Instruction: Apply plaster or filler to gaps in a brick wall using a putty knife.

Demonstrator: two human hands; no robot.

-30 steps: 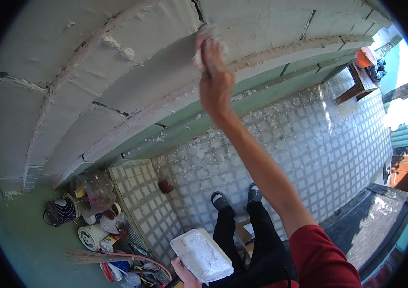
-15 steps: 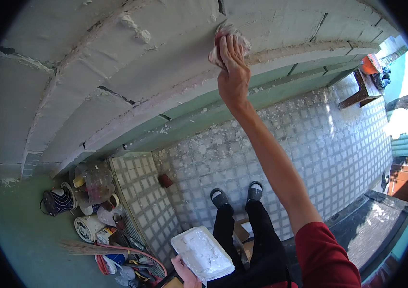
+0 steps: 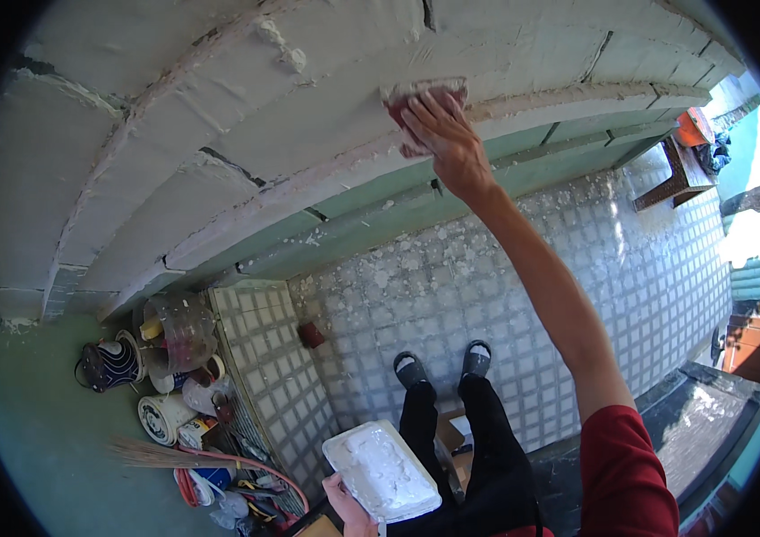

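My right hand (image 3: 458, 150) reaches up to the pale block wall (image 3: 326, 125), its fingers pressed over a flat reddish spreader (image 3: 405, 100). White paste is smeared along the spreader's edge, which lies against the wall just above a ledge. Low in front of my legs, my left hand (image 3: 347, 507) grips a shallow white tray (image 3: 335, 445) by its near left side. A layer of white paste (image 3: 387, 465) covers the tray's bottom. The underside of the tray and some left fingers are hidden.
White splatter marks the tiled floor (image 3: 487, 259) along the wall. Buckets (image 3: 163, 419), a broom (image 3: 152, 456) and tools crowd the left side by a tiled step (image 3: 263, 349). A dark-topped table (image 3: 702, 430) stands at right, a brown stool (image 3: 675, 174) farther off.
My right hand has drawn the spreader down the wall toward the ledge and tilted it, so its flat face shows more. The tray and left hand stay nearly in place.
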